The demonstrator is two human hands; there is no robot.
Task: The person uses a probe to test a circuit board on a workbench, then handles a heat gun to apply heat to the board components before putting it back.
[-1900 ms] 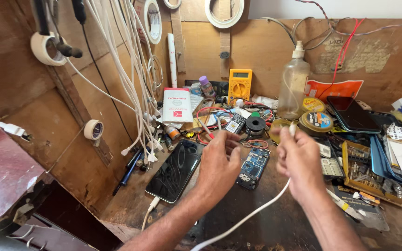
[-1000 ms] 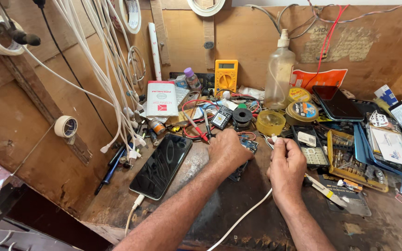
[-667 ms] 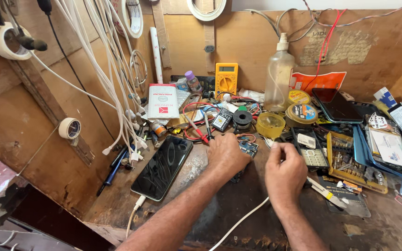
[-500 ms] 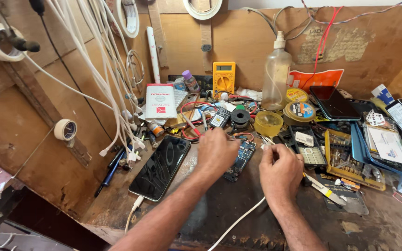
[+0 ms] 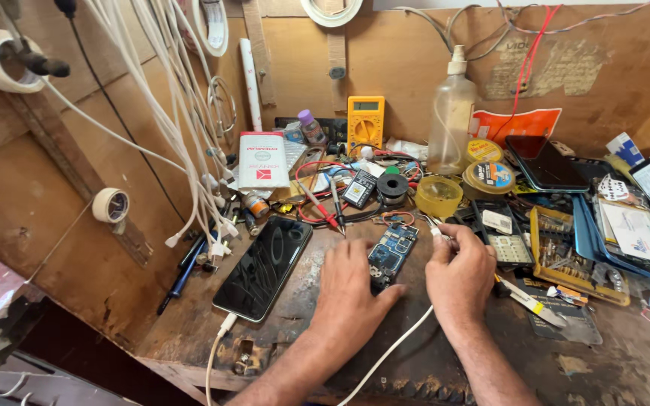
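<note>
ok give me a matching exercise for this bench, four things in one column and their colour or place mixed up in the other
Things:
1. multimeter
2. circuit board
3. black phone
4. spray bottle

Descriptions:
a. lying screen up at the person's left, cable plugged into its near end
b. yellow, propped against the back wall
c. clear plastic, standing upright right of the yellow meter
d. blue, on the bench, left hand touching its near end

Pairs: 1-b, 2-d, 3-a, 4-c
</note>
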